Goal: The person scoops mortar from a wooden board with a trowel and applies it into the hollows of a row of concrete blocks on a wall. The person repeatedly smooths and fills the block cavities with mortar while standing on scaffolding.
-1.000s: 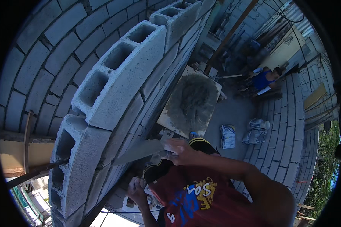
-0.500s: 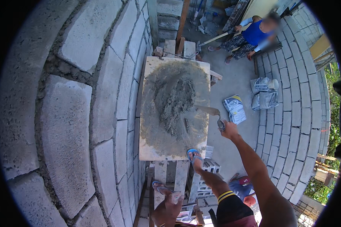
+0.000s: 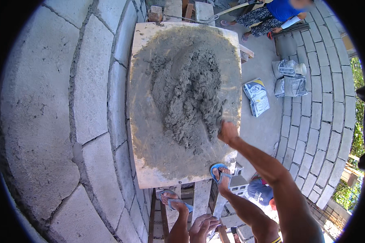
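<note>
My right hand grips a trowel, its blade blurred and partly buried in a mound of wet grey mortar on a pale board. Low in the frame, my left hand has its fingers curled; whatever they may hold is hidden. My right sandaled foot is at the board's near edge, and my left sandaled foot is on the planks below it.
A block wall rises close at left, another curves along the right. A co-worker stands at top right with a long-handled tool; another person is lower right. Sacks and bundled bags lie on the floor.
My view swung from the block wall top down onto the board and has moved closer. My right hand moved the trowel from beside the board's right edge into the mortar.
</note>
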`<state>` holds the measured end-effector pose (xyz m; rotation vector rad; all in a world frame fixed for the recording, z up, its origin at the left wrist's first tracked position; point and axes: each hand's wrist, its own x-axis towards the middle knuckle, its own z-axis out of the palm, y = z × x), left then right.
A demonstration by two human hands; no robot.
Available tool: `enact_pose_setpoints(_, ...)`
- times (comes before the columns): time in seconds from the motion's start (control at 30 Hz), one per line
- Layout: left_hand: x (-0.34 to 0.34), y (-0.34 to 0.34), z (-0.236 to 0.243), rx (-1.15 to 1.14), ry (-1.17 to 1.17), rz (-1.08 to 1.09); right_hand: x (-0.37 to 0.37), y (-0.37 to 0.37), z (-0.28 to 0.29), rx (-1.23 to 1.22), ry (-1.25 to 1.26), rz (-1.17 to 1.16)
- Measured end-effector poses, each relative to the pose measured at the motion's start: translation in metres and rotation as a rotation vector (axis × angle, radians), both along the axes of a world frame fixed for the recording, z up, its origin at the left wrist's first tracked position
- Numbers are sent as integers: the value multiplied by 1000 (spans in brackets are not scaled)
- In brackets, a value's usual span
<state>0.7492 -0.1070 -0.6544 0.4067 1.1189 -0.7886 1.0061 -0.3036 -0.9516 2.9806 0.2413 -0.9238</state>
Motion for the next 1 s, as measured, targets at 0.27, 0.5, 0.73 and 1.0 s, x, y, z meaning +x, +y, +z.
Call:
enact_pose_setpoints(0.27, 0, -29, -26, 310, 83, 164, -177, 58, 178, 531, -22, -522)
enact_pose_setpoints(0.5, -29, -25, -53, 618, 240, 519, -183, 112, 140, 781, 360, -945)
enact_pose_setpoints(0.73, -23, -18, -41, 313, 163, 579, -225, 56, 80, 125, -23, -838)
enact_pose_setpoints(1.0, -39, 8, -45, 450, 229, 672, -338, 116, 36, 356, 66, -860)
